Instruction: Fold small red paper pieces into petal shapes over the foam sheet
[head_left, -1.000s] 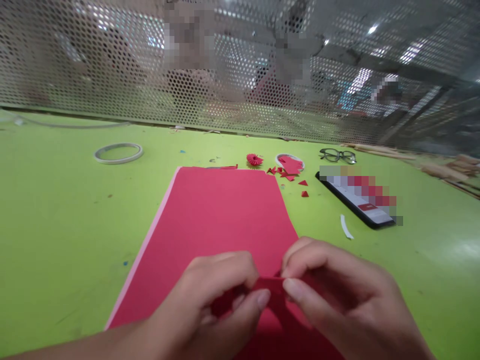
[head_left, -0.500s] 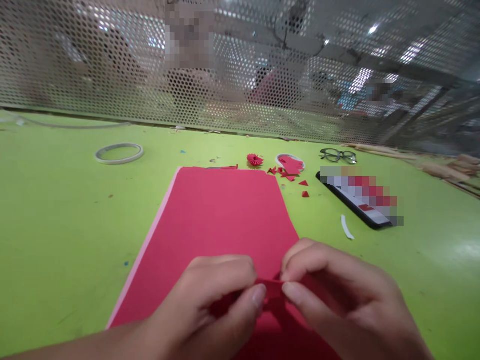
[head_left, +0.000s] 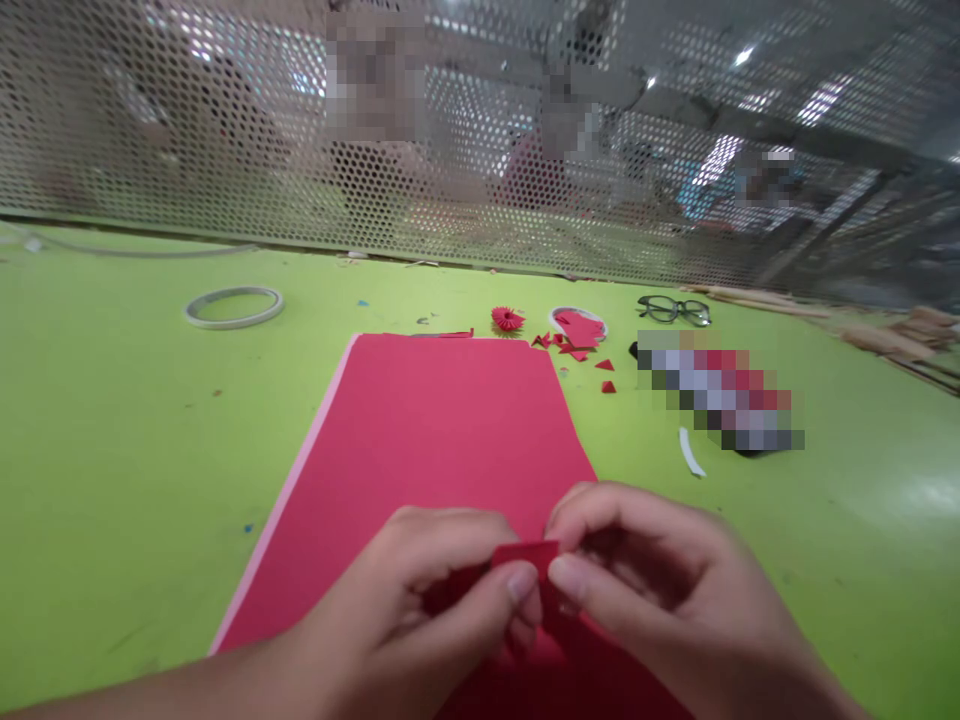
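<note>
Between the fingertips of both hands is a small folded piece of red paper (head_left: 529, 552), held above the large red sheets. My left hand (head_left: 442, 590) pinches its left part between thumb and forefinger. On the other side, my right hand (head_left: 652, 580) grips the right end with its thumb and fingertips. Much of the small piece is hidden behind the fingers. Underneath lies a stack of large red paper (head_left: 450, 430), with a pale pink edge along its left side.
Beyond the stack are a round pleated red paper piece (head_left: 507, 319), a tape ring (head_left: 577, 325) with red scraps, and small red triangles (head_left: 606, 386). A larger tape roll (head_left: 234, 307) sits left. Glasses (head_left: 673, 310), a blurred-out phone-like device (head_left: 742, 452) and a white strip (head_left: 691, 453) lie right. A perforated metal screen (head_left: 450, 220) stands behind.
The small red paper has tilted up, so more of its face shows. My right hand has shifted slightly left, closer to the left hand.
</note>
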